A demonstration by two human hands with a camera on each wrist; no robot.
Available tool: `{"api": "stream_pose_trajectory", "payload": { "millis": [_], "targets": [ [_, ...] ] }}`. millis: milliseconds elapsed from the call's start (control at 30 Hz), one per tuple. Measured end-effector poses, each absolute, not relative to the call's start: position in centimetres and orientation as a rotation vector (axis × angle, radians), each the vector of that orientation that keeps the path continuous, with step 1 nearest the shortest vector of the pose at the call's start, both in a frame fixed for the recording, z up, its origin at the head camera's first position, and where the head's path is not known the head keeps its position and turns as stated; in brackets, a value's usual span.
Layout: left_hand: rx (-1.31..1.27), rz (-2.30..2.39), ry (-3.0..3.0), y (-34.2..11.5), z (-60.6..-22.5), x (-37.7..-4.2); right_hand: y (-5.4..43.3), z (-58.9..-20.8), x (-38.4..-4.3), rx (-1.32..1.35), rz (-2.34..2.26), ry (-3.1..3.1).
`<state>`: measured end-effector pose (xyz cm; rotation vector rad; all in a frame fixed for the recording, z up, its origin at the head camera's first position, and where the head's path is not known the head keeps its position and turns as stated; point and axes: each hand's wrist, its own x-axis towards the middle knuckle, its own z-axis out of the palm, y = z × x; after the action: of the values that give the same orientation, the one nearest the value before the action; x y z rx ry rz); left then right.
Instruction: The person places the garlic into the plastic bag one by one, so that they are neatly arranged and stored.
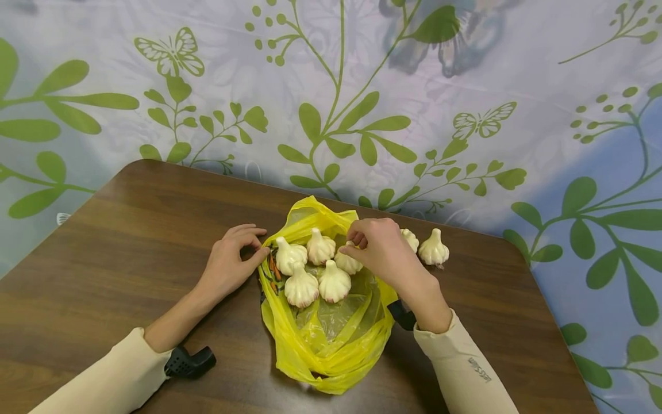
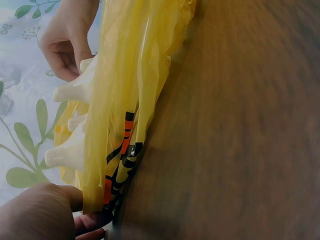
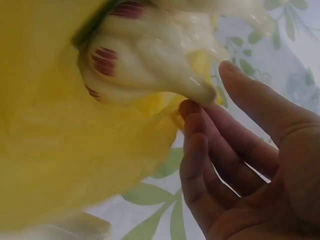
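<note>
A garlic bulb (image 1: 347, 260) sits inside the mouth of the yellow bag (image 1: 331, 371), at its right side, just beneath the right hand (image 1: 388, 253), which is the nearer of the two. Its long axis looks close to upright, the neck pointing up into the gap between thumb and fingers — and that alignment seems to be what matters most here. The right wrist view shows curved fingertips at the neck, with the thumb standing apart, so no firm pinch shows. The left hand (image 1: 233, 253) pinches the bag's left rim between thumb and fingers. Four other bulbs (image 1: 301, 287) cluster leftward in the bag; two outer bulbs (image 1: 433, 248) stand on the bench (image 1: 155, 230), beyond the right hand.
</note>
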<state>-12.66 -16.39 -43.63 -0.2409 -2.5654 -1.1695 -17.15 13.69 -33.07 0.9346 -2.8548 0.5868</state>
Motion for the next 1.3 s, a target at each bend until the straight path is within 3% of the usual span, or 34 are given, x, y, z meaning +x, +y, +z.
{"api": "stream_pose_trajectory", "payload": {
  "millis": [700, 1300],
  "targets": [
    [-0.22, -1.174, -2.565, -15.8, -43.9, -11.7, 16.8, -31.6, -17.2, 0.875, 0.689, -2.744],
    [-0.218, -1.14, -2.556, -15.4, -43.5, -10.8, 26.0, -32.1, -17.4, 0.74, 0.605, -2.734]
  ]
}}
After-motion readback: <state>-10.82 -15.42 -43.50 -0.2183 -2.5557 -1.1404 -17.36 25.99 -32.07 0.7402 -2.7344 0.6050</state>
